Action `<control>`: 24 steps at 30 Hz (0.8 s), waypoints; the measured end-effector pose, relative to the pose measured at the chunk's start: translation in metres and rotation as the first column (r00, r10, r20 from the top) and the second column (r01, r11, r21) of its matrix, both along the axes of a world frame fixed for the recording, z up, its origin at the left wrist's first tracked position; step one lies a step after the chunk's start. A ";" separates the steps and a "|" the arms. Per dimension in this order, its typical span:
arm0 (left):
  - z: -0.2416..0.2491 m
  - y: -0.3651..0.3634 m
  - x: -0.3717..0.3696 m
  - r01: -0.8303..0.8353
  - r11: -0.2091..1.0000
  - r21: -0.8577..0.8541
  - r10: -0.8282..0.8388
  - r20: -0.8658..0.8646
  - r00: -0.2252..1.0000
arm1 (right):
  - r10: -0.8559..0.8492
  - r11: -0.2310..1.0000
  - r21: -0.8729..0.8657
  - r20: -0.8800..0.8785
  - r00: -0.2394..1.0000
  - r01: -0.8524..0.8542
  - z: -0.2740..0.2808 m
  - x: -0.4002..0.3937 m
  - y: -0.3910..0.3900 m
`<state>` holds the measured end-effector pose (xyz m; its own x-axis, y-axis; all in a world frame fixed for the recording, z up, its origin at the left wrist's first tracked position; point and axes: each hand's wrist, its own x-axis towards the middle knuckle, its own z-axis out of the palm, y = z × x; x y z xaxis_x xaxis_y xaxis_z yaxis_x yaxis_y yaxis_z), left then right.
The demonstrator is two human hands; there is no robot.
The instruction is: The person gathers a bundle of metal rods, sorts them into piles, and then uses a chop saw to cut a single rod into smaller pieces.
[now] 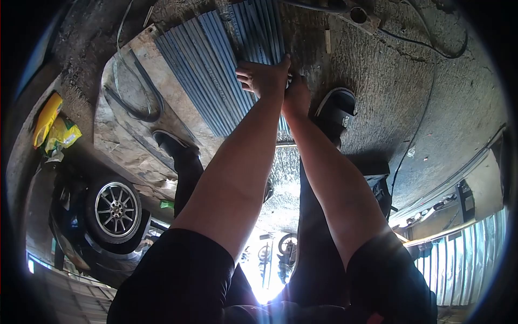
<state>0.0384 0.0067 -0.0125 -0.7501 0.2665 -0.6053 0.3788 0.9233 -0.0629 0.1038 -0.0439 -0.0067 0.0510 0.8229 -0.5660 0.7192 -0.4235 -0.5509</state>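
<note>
Reaching down, the left hand (263,80), fingers bent, is over long, blue-grey, metal-looking bars (199,70) lying side by side, maybe for keeping them even. The right hand (297,98) is close beside it, at their edge. Whether either grips something, I cannot tell.

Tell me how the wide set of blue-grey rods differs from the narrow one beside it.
The wide set has more rods than the narrow set. The wide set slants more in this view; the narrow set runs closer to straight. The left hand hides part of the narrow set, while most of the wide set shows. Both have long rods lying side by side.
</note>
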 end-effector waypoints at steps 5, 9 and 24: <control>-0.001 0.003 0.013 0.007 0.996 0.086 -0.005 -0.024 1.000 | -0.188 0.965 -0.205 -0.104 0.977 0.164 -0.018 0.012 -0.001; -0.004 -0.003 0.011 0.029 0.990 0.139 -0.029 -0.006 1.000 | -0.151 0.942 -0.318 -0.133 0.980 0.102 -0.003 0.014 0.007; -0.002 -0.018 -0.030 0.152 0.960 0.234 -0.165 0.039 0.985 | -0.248 0.918 -0.348 -0.134 0.959 0.189 0.018 -0.022 -0.009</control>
